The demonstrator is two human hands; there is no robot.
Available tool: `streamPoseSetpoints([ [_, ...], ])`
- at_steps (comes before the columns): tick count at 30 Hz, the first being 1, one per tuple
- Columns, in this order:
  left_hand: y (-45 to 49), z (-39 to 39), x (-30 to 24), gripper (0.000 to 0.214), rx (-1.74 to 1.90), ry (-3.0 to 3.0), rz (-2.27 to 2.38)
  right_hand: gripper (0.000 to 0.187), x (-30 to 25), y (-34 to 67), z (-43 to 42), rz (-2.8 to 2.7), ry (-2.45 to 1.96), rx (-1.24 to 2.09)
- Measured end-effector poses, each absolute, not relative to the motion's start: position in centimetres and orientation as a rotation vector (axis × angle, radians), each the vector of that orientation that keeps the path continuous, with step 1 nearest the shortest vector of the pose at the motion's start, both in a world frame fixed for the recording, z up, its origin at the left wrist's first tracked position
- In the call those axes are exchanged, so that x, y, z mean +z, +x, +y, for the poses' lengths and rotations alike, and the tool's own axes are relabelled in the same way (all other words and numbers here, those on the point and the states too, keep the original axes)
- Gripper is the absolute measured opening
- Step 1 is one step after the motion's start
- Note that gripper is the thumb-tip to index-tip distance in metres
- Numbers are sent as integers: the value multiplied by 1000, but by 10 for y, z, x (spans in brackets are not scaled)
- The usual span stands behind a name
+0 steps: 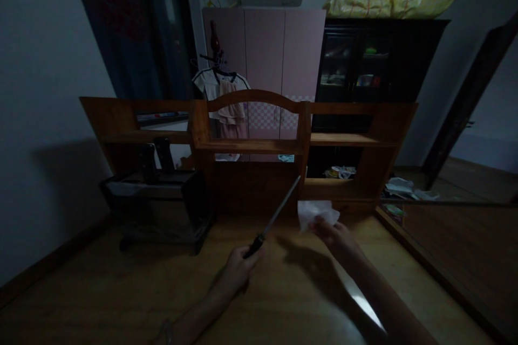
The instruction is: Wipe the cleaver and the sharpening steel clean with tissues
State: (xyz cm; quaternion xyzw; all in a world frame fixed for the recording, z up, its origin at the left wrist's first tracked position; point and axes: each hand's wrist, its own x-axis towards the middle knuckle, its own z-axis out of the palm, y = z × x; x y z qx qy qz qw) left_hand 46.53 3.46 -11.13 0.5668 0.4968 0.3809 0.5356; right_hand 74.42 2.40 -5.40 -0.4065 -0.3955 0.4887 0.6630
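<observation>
My left hand (238,268) is closed around the black handle of a sharpening steel (280,208). Its slim metal rod slants up and away to the right. To the right, my right hand (329,230) pinches a white tissue (314,212), held above the table and apart from the rod. At the left stands a dark knife block (156,207) with black handles (163,154) sticking up from its top; what they belong to is hidden. The dim light blurs finer detail.
A wooden shelf unit (251,145) rises along the back of the wooden tabletop (243,318). A raised wooden edge (433,267) borders the right side. Beyond are a pink wardrobe (265,54), a dark cabinet (408,59) and hanging clothes (222,91).
</observation>
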Motion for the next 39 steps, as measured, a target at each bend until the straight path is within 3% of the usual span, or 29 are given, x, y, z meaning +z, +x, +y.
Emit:
streamPoseSetpoints([
  [4, 467, 33, -106, 50, 873, 1349, 1177, 38, -69, 691, 3, -986, -968, 1508],
  [8, 470, 24, -95, 54, 768, 1514, 1106, 42, -79, 662, -11, -984, -878, 1601],
  [20, 470, 20, -92, 44, 694, 1692, 1138, 30, -82, 680, 4, -758, -771, 1503],
  [28, 471, 17, -88, 39, 715, 1775, 1134, 21, -64, 709, 14, -686, -767, 1266],
  [39, 470, 17, -90, 38, 684, 1776, 1168, 32, -65, 781, 48, -476, -620, 1100],
])
